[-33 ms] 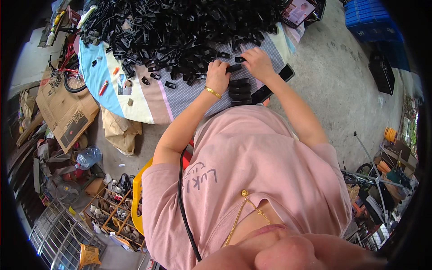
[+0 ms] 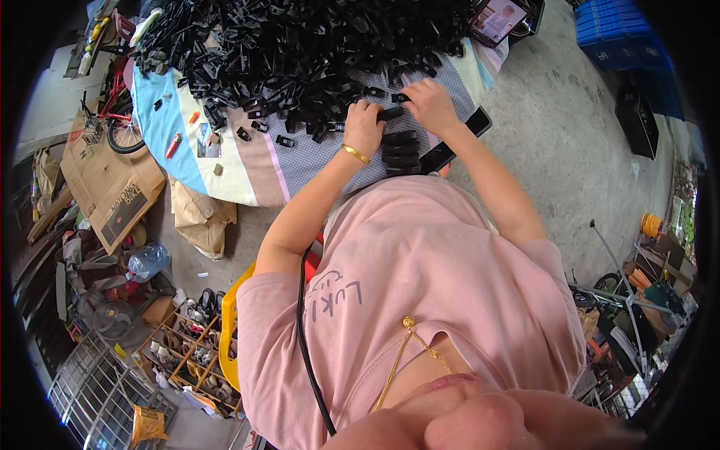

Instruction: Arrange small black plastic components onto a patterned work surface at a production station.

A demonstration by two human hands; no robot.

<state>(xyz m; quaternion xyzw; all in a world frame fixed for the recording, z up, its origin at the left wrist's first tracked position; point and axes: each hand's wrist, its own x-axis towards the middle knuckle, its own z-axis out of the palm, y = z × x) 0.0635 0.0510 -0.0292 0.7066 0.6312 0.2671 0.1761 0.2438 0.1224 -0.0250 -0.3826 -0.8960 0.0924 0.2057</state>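
Both hands — left hand [image 2: 363, 126] and right hand [image 2: 429, 105] — grip one black plastic part [image 2: 391, 113] between them; keep it level above the stacked parts [image 2: 401, 152] on the bench [image 2: 300, 161]

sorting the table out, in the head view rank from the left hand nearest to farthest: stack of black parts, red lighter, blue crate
1. Stack of black parts, just right of the left hand.
2. Red lighter, on the cloth far to its left.
3. Blue crate, off the table at upper right.
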